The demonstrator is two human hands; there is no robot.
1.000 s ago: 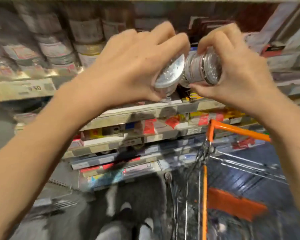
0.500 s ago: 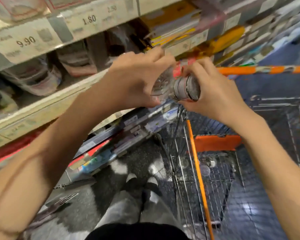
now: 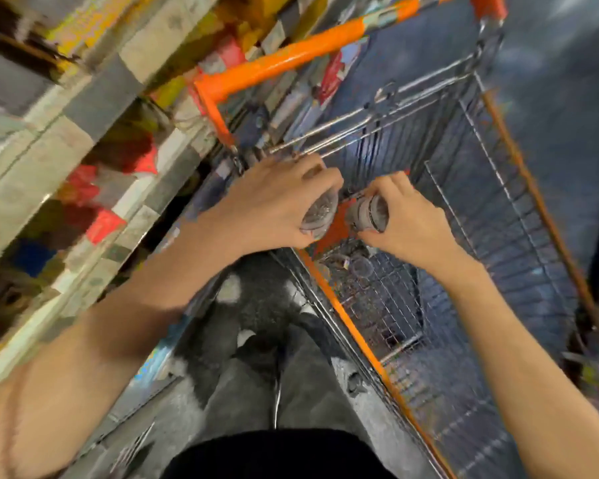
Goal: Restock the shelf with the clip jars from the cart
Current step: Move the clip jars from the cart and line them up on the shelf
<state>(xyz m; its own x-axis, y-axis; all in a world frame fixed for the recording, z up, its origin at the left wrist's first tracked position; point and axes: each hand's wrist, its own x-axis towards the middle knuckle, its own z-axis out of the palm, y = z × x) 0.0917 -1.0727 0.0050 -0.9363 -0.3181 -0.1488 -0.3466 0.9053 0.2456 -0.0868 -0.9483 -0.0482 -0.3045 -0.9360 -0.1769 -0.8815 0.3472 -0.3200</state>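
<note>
My left hand (image 3: 277, 202) grips a small clear clip jar (image 3: 318, 212), its round end turned toward me. My right hand (image 3: 408, 223) holds a second clip jar (image 3: 368, 212) lying sideways, lid end pointing left. The two jars sit close together above the near left corner of the wire cart (image 3: 470, 188). More small jars (image 3: 360, 267) lie on the cart's floor just below my hands, blurred. The shelf (image 3: 94, 140) with blurred goods runs along the left.
The cart's orange handle bar (image 3: 284, 60) crosses the top, and an orange rail (image 3: 363, 344) runs down its left side. My legs and shoes (image 3: 256, 340) stand between the shelf and the cart on grey floor. The frame is motion-blurred.
The view has swung down from the shelf to the cart. Both hands, each still holding a jar, have dropped from shelf height to just above the cart's basket.
</note>
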